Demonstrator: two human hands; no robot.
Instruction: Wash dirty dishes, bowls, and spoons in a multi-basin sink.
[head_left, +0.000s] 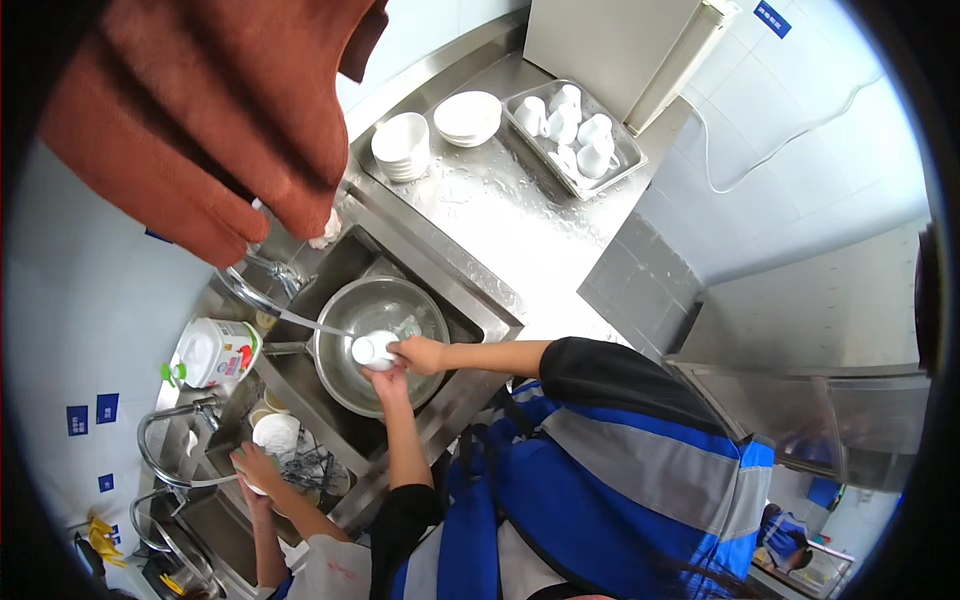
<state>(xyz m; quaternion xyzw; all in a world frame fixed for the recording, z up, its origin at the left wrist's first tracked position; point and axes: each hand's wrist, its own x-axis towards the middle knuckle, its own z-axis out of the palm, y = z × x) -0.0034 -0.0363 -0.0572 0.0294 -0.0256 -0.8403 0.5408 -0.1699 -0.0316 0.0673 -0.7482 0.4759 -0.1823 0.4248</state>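
My right hand (421, 355) and my left hand (387, 381) hold a small white cup (373, 350) between them. The right grips its side, and the left supports it from below. The cup is tilted above a round steel basin (382, 409), which stands in the sink (472, 330). From the curved faucet (251, 292) a stream of water runs down to the cup's rim area. Some water and a pale, unclear clump lie in the basin.
A tray (637, 159) of upturned white cups, stacked bowls (401, 146) and shallow dishes (467, 118) stand on the wet steel counter (480, 195). Beside the sink is a white jug (217, 352). A co-worker's hands (259, 472) work over dishes in the neighbouring sink. Reddish-brown cloth (210, 112) hangs upper left.
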